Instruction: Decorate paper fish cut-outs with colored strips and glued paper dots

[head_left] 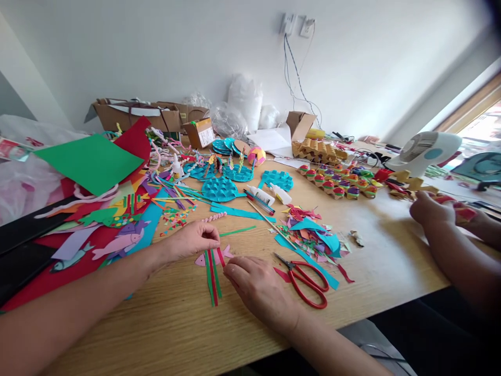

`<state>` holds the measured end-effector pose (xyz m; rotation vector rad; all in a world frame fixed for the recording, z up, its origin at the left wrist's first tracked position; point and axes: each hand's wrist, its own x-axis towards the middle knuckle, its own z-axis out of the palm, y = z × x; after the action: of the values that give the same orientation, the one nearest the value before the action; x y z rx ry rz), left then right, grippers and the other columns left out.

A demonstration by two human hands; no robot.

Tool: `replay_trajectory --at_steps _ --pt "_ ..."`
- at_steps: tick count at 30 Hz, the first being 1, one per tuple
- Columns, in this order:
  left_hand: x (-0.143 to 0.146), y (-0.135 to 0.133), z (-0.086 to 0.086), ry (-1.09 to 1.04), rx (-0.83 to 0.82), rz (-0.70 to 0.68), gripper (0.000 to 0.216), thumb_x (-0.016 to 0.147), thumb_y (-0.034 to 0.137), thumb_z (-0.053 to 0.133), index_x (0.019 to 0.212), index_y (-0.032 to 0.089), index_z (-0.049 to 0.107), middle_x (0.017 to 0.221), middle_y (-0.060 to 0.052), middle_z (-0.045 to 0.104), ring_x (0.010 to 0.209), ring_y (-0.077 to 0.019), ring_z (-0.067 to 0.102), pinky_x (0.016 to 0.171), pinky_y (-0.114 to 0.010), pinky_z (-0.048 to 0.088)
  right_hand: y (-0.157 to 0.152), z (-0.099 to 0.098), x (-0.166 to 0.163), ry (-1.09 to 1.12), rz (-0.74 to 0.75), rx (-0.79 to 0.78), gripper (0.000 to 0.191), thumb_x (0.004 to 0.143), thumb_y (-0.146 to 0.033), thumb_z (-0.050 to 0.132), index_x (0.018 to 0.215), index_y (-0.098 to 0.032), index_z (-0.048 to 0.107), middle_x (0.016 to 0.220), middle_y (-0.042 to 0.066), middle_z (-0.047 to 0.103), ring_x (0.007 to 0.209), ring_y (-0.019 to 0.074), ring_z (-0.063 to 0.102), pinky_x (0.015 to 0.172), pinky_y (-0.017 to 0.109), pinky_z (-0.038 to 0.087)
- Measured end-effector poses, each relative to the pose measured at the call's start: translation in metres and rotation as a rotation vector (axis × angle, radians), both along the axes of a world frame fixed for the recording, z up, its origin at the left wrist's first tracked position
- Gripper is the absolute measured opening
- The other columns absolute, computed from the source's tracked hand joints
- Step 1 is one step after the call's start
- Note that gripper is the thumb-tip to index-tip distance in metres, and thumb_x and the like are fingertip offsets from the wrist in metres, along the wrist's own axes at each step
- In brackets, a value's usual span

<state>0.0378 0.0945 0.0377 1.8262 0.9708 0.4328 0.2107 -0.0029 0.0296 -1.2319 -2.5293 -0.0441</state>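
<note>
My left hand point(193, 240) rests on the wooden table point(176, 329) with its fingers curled in a pinch on the top of a pink paper fish point(201, 259) and thin red and green paper strips point(213, 279). My right hand point(258, 290) lies just right of the strips, fingers bent down onto the table beside their upper ends; what it holds, if anything, is hidden. Red-handled scissors point(307, 279) lie shut just to the right of my right hand.
Coloured paper sheets, cut-out fish and scraps point(102, 209) crowd the left. Blue egg-tray pieces point(221, 188), glue bottles point(270, 194) and a scrap heap point(313, 235) lie ahead. Another person's hands point(434, 209) work at the right by painted egg cups point(336, 183) and a white fan point(425, 149).
</note>
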Motion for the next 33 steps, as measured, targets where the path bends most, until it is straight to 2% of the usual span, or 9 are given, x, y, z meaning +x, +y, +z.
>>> replay_trajectory --at_steps 8,16,25,33 --pt "-0.005 0.011 -0.014 0.087 0.129 -0.088 0.016 0.072 0.029 0.052 0.065 0.016 0.059 0.062 0.002 0.055 0.063 -0.0142 0.051 0.057 -0.022 0.037 0.004 -0.009 -0.007 -0.119 -0.010 -0.032 0.008 0.083 -0.017 0.050 0.077 -0.018 0.056 0.078 0.000 0.061 0.064 0.0137 0.051 0.057 0.025 0.033" --pt "-0.002 0.011 -0.014 0.215 0.297 -0.059 0.014 0.071 0.025 0.050 0.063 0.016 0.059 0.062 0.002 0.057 0.062 -0.0133 0.052 0.055 -0.021 0.036 0.005 -0.014 -0.011 -0.124 -0.022 -0.001 0.004 0.083 -0.018 0.053 0.079 -0.019 0.054 0.082 0.000 0.060 0.073 0.0147 0.051 0.063 0.026 0.034" --pt "0.002 0.011 -0.015 0.267 0.349 -0.076 0.012 0.070 0.019 0.049 0.062 0.015 0.057 0.062 0.002 0.057 0.063 -0.0127 0.051 0.059 -0.021 0.037 0.004 -0.019 -0.012 -0.112 -0.031 0.005 0.006 0.084 -0.018 0.051 0.082 -0.018 0.057 0.084 0.000 0.059 0.076 0.0149 0.050 0.066 0.026 0.035" --pt "0.000 0.013 -0.020 0.239 0.352 -0.068 0.011 0.070 0.020 0.049 0.062 0.016 0.056 0.061 0.003 0.055 0.060 -0.0118 0.049 0.056 -0.021 0.035 0.003 -0.022 -0.012 -0.102 -0.033 -0.007 0.013 0.087 -0.018 0.046 0.083 -0.019 0.058 0.084 0.002 0.059 0.076 0.0158 0.049 0.066 0.027 0.035"
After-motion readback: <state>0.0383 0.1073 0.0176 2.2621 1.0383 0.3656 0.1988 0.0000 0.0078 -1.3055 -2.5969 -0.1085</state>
